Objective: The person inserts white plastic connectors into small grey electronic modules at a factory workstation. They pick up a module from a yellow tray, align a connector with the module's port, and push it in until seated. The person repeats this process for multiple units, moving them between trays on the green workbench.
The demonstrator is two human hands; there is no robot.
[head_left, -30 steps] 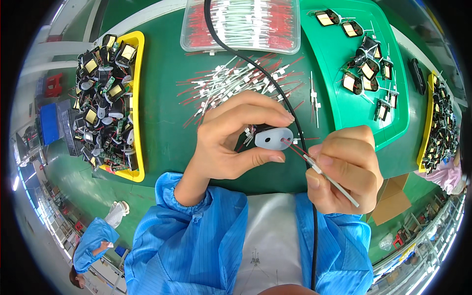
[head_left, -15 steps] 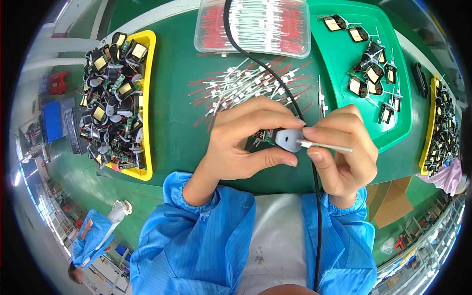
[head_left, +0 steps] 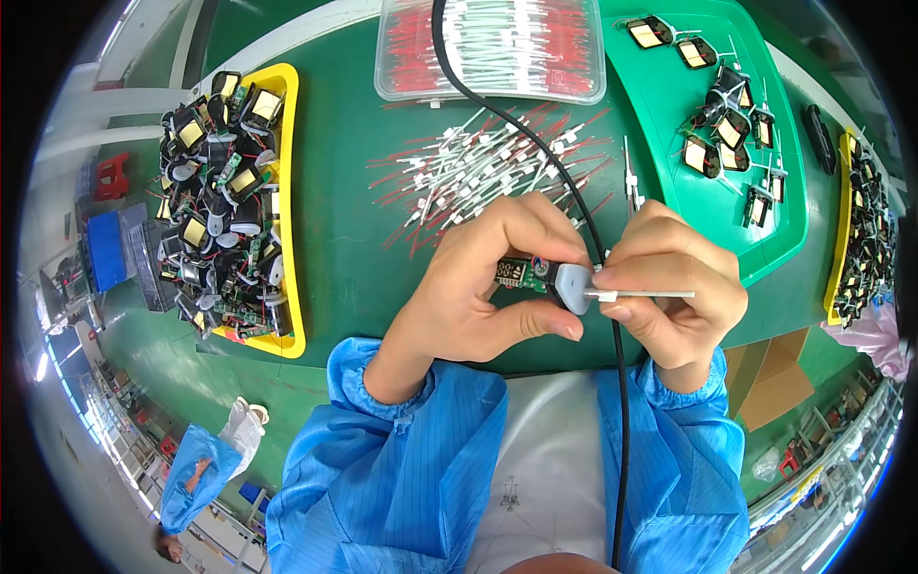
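- The left hand (head_left: 478,287) pinches a small green circuit board (head_left: 521,275) with a grey cap (head_left: 572,287) on its right end, thumb under and fingers curled over the top.
- The right hand (head_left: 674,292) is pressed shut around a thin white sleeved wire (head_left: 650,295), thumb and forefinger gripping it close to the cap.
- The wire lies nearly level, its long axis running left to right; its left tip meets the grey cap, so the board sits directly left of the right hand, and the two hands almost touch.
- Both hands are held just above the near edge of the green counter (head_left: 344,249), in front of the person's blue sleeves (head_left: 411,459).
- A black cable (head_left: 620,411) runs from the top of the view, passes between the hands and drops toward the lap.
- Farther back lies a loose heap of red-and-white wires (head_left: 488,167), with a clear tray (head_left: 492,48) of more behind it.
- A yellow bin (head_left: 287,191) of assembled parts stands to the left; a green tray (head_left: 669,115) with a few parts stands to the right.
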